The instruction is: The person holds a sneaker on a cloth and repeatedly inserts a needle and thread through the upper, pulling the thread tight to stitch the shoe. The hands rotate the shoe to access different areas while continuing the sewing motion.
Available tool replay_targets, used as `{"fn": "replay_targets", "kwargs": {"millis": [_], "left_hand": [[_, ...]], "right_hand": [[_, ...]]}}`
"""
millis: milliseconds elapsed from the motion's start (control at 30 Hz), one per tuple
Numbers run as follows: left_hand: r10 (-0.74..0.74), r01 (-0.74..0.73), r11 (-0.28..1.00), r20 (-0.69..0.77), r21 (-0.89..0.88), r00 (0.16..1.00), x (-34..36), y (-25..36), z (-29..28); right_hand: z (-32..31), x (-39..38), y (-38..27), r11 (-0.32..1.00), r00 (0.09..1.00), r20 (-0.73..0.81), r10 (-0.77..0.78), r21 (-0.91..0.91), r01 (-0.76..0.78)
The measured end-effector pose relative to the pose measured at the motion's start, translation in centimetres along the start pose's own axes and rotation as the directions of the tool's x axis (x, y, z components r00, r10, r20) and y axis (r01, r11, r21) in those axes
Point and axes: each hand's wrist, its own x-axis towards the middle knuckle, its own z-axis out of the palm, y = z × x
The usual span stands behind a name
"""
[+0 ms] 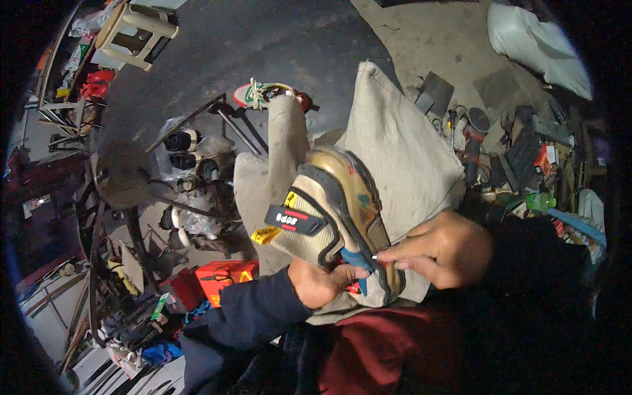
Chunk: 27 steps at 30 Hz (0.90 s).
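Observation:
A beige sneaker [322, 217] with black trim, blue patches and a worn yellowish sole lies tilted on its side over my lap. My left hand [319, 283] is closed round its near end, the thumb pressed on the blue patch. At the seam between upper and sole, my right hand [444, 250] pinches something small with a white tip [374, 257]; its kind is hidden by the fingers. Under the shoe a pale cloth [408, 158] covers my lap. Beyond my knees a red, white and green sneaker [247, 95] with loose laces stands near a metal frame.
Tools and scrap pieces [507, 151] crowd the floor at right. On the left are a round stool seat [125, 174], bagged dark shoes [181, 148] and an orange-red box [224, 276]. A beige plastic stool [138, 33] and a white sack [540, 49] stand farther off.

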Motion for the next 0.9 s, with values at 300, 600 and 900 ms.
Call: {"fn": "replay_targets", "kwargs": {"millis": [300, 600, 900], "left_hand": [[0.141, -0.14, 0.989, -0.011, 0.041, 0.99, 0.6, -0.4, -0.4], [-0.03, 0.03, 0.994, -0.003, -0.105, 1.0, -0.4, 1.8, 0.5], [0.065, -0.06, 0.998, -0.197, 0.033, 0.978, -2.6, 3.6, 1.6]], "right_hand": [[2.1, 0.9, -1.2, 0.982, 0.975, -0.202, 0.097, -0.14, -0.126], [1.8, -1.4, -1.0, 0.981, 0.988, -0.094, 0.12, -0.139, -0.133], [2.6, -2.5, -2.0, 0.959, 0.987, -0.155, -0.04, -0.282, -0.005]]}}
